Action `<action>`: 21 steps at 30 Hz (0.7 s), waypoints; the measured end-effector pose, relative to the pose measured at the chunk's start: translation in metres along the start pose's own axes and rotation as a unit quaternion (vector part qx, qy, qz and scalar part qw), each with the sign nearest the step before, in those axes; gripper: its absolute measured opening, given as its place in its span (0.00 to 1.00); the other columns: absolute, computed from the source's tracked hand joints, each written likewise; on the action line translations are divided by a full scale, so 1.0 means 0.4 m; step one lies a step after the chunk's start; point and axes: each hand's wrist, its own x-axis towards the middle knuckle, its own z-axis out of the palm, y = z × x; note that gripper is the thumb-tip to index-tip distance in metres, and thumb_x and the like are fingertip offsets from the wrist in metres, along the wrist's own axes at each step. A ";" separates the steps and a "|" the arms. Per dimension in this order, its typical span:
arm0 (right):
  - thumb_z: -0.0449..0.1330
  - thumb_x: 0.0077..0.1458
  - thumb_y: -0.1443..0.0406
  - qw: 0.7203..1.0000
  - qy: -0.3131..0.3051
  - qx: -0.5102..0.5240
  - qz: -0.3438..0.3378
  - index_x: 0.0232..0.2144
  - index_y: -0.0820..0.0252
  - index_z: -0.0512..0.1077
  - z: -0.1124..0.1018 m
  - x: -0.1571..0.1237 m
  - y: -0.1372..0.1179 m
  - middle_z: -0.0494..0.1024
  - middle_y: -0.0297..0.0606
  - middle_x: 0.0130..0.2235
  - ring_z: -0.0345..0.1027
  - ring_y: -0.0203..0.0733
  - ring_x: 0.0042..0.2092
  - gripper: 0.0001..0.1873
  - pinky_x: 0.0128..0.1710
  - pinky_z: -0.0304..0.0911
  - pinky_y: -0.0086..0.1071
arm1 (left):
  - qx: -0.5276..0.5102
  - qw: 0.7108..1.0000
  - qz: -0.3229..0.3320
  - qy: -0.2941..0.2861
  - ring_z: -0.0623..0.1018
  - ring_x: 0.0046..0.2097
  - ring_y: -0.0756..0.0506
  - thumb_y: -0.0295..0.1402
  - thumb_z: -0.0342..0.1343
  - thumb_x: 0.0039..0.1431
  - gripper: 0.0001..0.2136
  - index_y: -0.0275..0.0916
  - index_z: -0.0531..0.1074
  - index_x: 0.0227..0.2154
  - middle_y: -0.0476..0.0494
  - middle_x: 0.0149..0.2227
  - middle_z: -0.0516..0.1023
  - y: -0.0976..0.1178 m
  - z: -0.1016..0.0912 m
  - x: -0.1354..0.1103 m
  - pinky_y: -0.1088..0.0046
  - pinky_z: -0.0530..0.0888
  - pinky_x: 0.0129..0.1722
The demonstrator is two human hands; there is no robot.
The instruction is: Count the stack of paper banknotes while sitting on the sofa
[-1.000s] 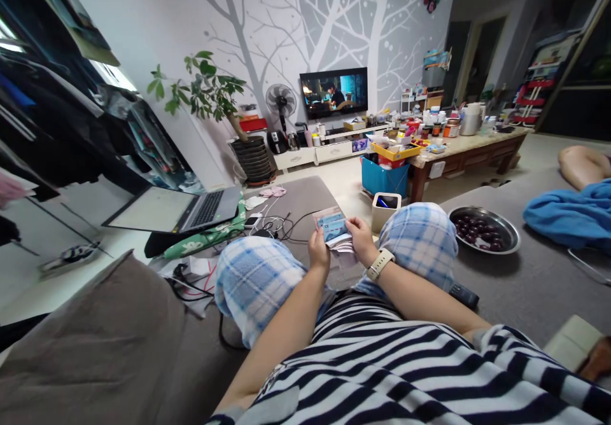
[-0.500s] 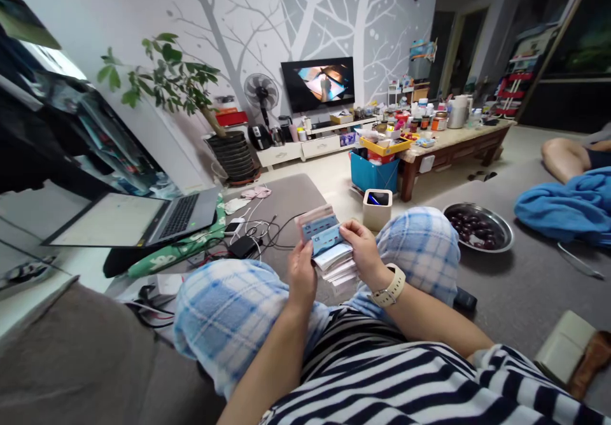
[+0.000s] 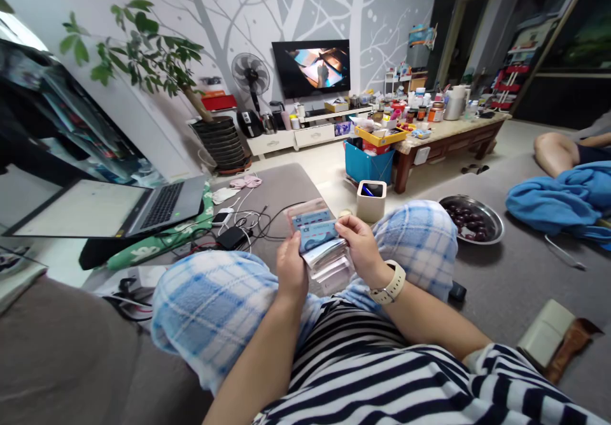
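Several groups of household things filled the living room, with a grey tree mural (image 3: 305, 5) across the top of the frame. A television (image 3: 310, 69) stood above a low white cabinet (image 3: 272, 144), and a long wooden table (image 3: 449, 133) crowded with jars ran along the upper right. A blue crate (image 3: 363, 164) sat by the table's near end. At the left, an open laptop (image 3: 162, 205) lay beside a green patterned cloth (image 3: 157, 243) and a tangle of white and black cables (image 3: 248, 221). At the right were a steel bowl (image 3: 491, 221) of dark cherries, a crumpled blue blanket (image 3: 558, 196), and another person's bare leg (image 3: 556, 154).

Centre frame, between the checked pyjama knees (image 3: 420, 247) and above the striped shirt (image 3: 377, 374), was a clear-sleeved card holder (image 3: 317, 243), its sleeves hanging in a loose fan. Compared with a second earlier, it had been lifted higher and its sleeves hung longer. The left hand (image 3: 290, 269) was closed around its lower left side. The right hand (image 3: 360, 243), with a white watch (image 3: 391, 283) on its wrist, pinched the right edge between curled fingers and thumb. A blue-and-white card (image 3: 312, 237) showed in the top sleeve.
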 end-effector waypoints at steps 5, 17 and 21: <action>0.63 0.45 0.59 1.000 -0.001 0.013 -0.001 0.23 0.59 0.66 0.000 -0.002 0.001 0.63 0.28 0.24 0.52 0.33 0.27 0.11 0.27 0.49 0.28 | -0.026 1.000 0.007 -0.008 0.77 0.31 0.45 0.41 0.62 0.44 0.11 0.37 0.74 0.24 0.50 0.21 0.74 -0.017 -0.007 0.008 0.70 0.73 0.36; 0.63 0.45 0.59 1.000 0.013 0.013 0.006 0.24 0.58 0.67 0.000 -0.005 0.004 0.64 0.29 0.24 0.55 0.32 0.26 0.11 0.27 0.52 0.28 | 0.037 0.999 0.011 0.002 0.76 0.31 0.45 0.40 0.61 0.47 0.10 0.37 0.74 0.22 0.50 0.19 0.71 0.005 -0.005 -0.012 0.72 0.71 0.36; 0.62 0.48 0.59 1.000 0.009 0.003 -0.005 0.24 0.58 0.68 -0.001 -0.007 0.001 0.66 0.29 0.23 0.55 0.32 0.25 0.10 0.26 0.51 0.28 | 0.030 0.999 0.004 0.013 0.76 0.32 0.44 0.40 0.62 0.44 0.10 0.37 0.74 0.22 0.50 0.19 0.71 -0.007 -0.006 -0.003 0.70 0.71 0.38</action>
